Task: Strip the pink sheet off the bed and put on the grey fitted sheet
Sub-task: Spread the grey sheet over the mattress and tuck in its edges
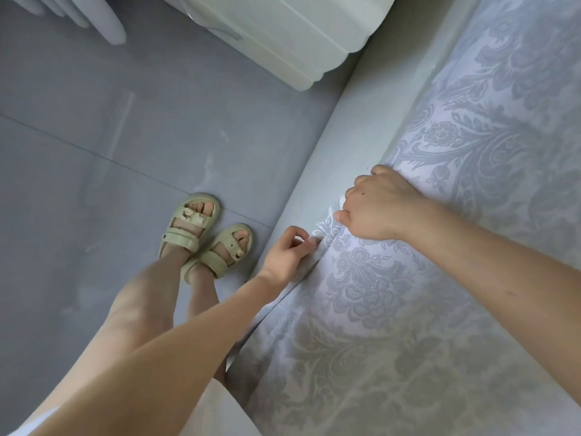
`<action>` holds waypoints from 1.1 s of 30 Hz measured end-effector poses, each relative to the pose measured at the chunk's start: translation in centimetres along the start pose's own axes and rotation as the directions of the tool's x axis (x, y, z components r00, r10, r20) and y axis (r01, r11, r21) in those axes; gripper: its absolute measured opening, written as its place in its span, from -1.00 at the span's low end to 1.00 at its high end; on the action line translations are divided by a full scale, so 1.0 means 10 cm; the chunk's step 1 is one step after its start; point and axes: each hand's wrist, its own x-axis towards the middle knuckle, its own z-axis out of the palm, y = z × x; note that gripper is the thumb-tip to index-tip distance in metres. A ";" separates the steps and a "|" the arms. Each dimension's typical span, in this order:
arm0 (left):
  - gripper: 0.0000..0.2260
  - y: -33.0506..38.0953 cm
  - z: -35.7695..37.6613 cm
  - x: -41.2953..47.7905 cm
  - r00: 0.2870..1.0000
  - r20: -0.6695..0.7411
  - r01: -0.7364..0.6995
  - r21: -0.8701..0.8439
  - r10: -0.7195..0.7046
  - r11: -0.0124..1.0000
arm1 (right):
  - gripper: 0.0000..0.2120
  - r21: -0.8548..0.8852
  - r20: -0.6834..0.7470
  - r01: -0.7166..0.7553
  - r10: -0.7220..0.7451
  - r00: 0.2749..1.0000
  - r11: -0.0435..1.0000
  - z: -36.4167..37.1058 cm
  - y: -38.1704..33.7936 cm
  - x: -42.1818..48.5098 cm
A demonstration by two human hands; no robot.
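Observation:
A pale pinkish sheet [424, 278] with a grey floral pattern covers the top of the bed on the right. Its edge runs along the plain grey side of the bed [352, 136]. My left hand [286, 256] pinches a small fold of the sheet's edge between thumb and fingertips. Just beyond it, my right hand [380, 206] lies knuckles-up on the same edge, its fingers curled down over the sheet and hidden from view. No plain grey fitted sheet can be told apart here.
A white bedside cabinet [283, 36] stands against the bed at the top. My feet in cream sandals [204, 237] are on the grey tiled floor [94, 152] close to the bed's side. Pale curtain folds [94, 17] hang at the top left.

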 end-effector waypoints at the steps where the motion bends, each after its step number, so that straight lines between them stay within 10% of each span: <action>1: -0.92 -0.02 -0.03 -0.05 1.000 0.012 -0.012 -0.011 0.012 1.000 | -0.52 0.003 0.033 -0.005 0.005 0.999 1.000 -0.03 -0.04 0.01; 12: -0.77 -0.10 -0.01 -0.40 0.957 0.288 -0.015 -0.101 0.044 0.995 | -0.44 0.050 0.318 -0.111 0.090 0.944 0.993 -0.13 -0.13 -0.09; 17: -0.64 -0.13 0.34 -0.43 0.828 0.548 0.132 0.016 -0.119 0.991 | -0.37 0.099 0.306 -0.148 0.112 0.945 0.984 -0.14 -0.01 -0.53; 28: -0.47 -0.19 0.06 -0.13 0.936 0.328 0.117 0.043 -0.125 0.992 | -0.28 0.031 0.450 -0.181 0.148 0.881 0.983 -0.03 -0.12 0.29; 33: -0.39 -0.32 0.24 -0.12 0.890 0.392 0.244 0.027 -0.235 0.969 | -0.36 0.096 0.003 -0.190 0.191 0.982 0.977 -0.12 0.10 0.06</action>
